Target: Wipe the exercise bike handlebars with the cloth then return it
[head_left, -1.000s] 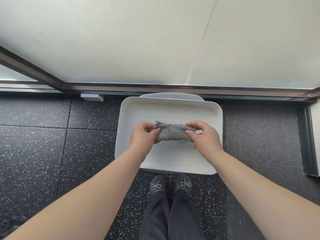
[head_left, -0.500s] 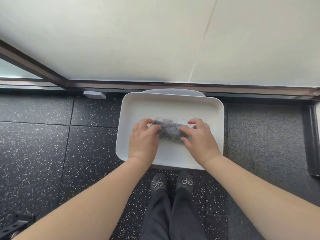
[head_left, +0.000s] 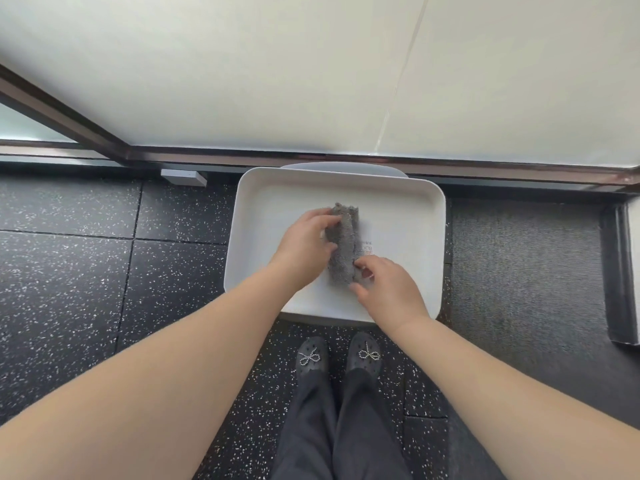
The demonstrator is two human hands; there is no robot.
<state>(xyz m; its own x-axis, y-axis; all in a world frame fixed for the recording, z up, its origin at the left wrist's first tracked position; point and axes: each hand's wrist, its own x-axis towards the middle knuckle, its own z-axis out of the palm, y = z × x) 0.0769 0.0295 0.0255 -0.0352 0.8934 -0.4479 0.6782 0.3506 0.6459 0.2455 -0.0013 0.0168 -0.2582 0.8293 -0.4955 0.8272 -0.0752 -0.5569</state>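
Note:
A folded grey cloth [head_left: 343, 247] lies lengthwise, near to far, on the floor of a white tray [head_left: 408, 209] in front of me. My left hand [head_left: 304, 247] rests on the cloth's left side with its fingers curled over the fold. At the cloth's near end, my right hand [head_left: 388, 285] pinches the edge with its fingertips. The exercise bike and its handlebars are out of view.
The tray sits on a black speckled rubber floor [head_left: 104, 271] against a pale wall with a dark metal base rail [head_left: 346, 161]. A small grey block [head_left: 183, 178] lies by the rail at left. My shoes [head_left: 339, 355] stand just below the tray. A dark-edged object [head_left: 623, 271] is at right.
The cloth was held crosswise above the tray by both hands, then lowered onto the tray floor and turned to lie near-to-far. My right hand moved toward me, my left stayed on the cloth.

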